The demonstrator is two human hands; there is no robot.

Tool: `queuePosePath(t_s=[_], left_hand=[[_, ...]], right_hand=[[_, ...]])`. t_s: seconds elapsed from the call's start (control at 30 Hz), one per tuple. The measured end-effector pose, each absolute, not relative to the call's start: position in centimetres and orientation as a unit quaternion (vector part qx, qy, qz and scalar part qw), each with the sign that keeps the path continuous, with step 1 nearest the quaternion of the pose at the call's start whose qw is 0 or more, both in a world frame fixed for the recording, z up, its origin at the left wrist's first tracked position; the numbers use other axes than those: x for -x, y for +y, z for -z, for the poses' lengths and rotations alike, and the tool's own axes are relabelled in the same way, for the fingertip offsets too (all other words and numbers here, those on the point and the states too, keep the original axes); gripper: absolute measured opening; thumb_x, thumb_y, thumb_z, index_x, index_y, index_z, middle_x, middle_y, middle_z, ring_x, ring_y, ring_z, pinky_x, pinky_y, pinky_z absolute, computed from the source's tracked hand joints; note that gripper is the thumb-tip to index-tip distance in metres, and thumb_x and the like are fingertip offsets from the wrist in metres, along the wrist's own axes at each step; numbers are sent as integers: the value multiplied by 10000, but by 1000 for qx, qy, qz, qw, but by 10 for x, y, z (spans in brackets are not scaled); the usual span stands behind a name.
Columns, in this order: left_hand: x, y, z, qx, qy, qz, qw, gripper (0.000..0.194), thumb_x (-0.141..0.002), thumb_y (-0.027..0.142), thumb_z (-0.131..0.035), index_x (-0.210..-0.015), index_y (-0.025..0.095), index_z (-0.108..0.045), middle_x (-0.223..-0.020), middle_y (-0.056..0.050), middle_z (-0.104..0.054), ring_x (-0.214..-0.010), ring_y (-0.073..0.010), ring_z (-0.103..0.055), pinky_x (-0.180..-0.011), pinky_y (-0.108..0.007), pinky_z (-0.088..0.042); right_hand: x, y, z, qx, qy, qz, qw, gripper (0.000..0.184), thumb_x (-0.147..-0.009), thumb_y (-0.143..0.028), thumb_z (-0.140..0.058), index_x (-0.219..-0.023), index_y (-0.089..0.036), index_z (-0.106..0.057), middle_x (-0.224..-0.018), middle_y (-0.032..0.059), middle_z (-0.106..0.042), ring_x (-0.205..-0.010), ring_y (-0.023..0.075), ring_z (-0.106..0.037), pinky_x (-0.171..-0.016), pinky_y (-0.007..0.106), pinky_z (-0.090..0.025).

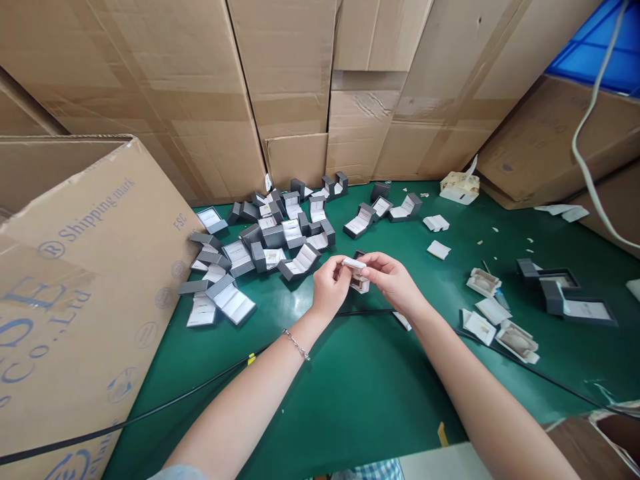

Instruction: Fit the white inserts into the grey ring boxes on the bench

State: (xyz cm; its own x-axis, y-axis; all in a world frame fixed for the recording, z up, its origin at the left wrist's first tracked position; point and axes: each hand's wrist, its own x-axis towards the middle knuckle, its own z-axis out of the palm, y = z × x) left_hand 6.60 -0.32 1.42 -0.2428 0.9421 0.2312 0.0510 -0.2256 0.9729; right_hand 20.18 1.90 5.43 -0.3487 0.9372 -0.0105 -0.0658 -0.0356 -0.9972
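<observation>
Over the middle of the green table, my left hand [329,285] and my right hand [391,279] pinch a small white box insert [359,285] between them. Its top is white, and a hollowed side with a brownish inside faces me. A dark edge shows just behind it, too little to name. Fingers of both hands are closed on the insert, and some fingertips are hidden. Left of my hands spreads a pile of small grey jewellery boxes [273,235] with white linings, many with lids raised. Under my right forearm a white piece [402,321] partly shows.
Several grey boxes [360,220] stand behind my hands. At right lie white inserts [517,341] and two open grey boxes [590,310]. A tissue pack [459,188] sits at the back. A black cable [190,387] crosses the table [350,400]. Cardboard cartons [295,73] wall the back and left.
</observation>
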Motion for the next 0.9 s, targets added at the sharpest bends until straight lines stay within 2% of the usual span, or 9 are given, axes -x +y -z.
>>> queuePosePath(t_s=[0.13,0.23,0.33,0.4,0.5,0.6,0.7,0.77,0.9], left_hand=[[-67,-6,-17,-508,489,-617,351,178,-814,299,-528,-942,231,-631,-868,-37,-662,-773,-185,-602,-728,-293,-465],[-67,-10,-19,-544,459,-619,333,287,-805,243,-516,-1076,241,-613,-1019,-49,-646,-896,-209,-590,-820,-307,-452],[-65,-13,-18,-591,450,-597,301,421,-797,210,-497,-1216,233,-534,-1039,-67,-625,-916,-216,-580,-833,-306,-446],[-64,-13,-17,-626,455,-574,267,492,-798,218,-478,-1289,224,-459,-998,-74,-614,-868,-205,-578,-785,-298,-458],[-65,-11,-13,-684,436,-556,181,599,-795,294,-455,-1370,201,-315,-981,-85,-579,-828,-204,-561,-703,-315,-473],[-68,-7,-11,-714,413,-562,62,770,-748,454,-505,-1397,175,-198,-1123,-137,-510,-1017,-271,-506,-803,-413,-454],[-71,-6,-10,-723,425,-544,-19,912,-654,587,-590,-1376,192,-199,-1225,-164,-460,-1138,-314,-449,-910,-475,-382],[-72,-6,-10,-728,436,-528,-44,865,-661,558,-622,-1349,206,-232,-1231,-160,-483,-1144,-303,-468,-929,-459,-366],[-72,-8,-14,-721,448,-527,-36,588,-755,416,-595,-1252,215,-352,-1171,-132,-572,-1105,-250,-534,-946,-416,-354]], right_hand=[[-203,18,-56,385,-577,-602,396,343,-673,-356,-699,-980,-211,-648,-918,39,-662,-794,159,-595,-701,297,-495],[-204,18,-58,377,-593,-599,383,417,-686,-353,-691,-1079,-228,-630,-973,42,-649,-811,158,-586,-678,282,-497],[-204,16,-62,378,-607,-592,372,396,-685,-347,-692,-1054,-212,-642,-946,41,-642,-791,152,-583,-663,268,-491],[-203,15,-64,378,-613,-588,368,354,-686,-358,-685,-998,-195,-650,-900,37,-638,-735,140,-576,-640,264,-483],[-203,14,-65,385,-612,-584,369,312,-698,-395,-657,-927,-183,-637,-784,16,-621,-635,117,-544,-582,252,-459],[-204,14,-65,400,-599,-574,388,293,-692,-423,-647,-852,-181,-608,-682,-11,-576,-580,102,-510,-543,237,-431],[-204,15,-63,406,-593,-573,394,296,-693,-448,-635,-822,-187,-582,-641,-29,-539,-541,91,-478,-514,229,-407],[-203,15,-62,406,-597,-576,384,297,-697,-456,-627,-814,-187,-575,-638,-32,-528,-528,85,-461,-499,223,-389],[-201,13,-64,411,-607,-580,356,299,-706,-456,-618,-830,-189,-568,-649,-32,-521,-541,89,-459,-481,215,-370]])
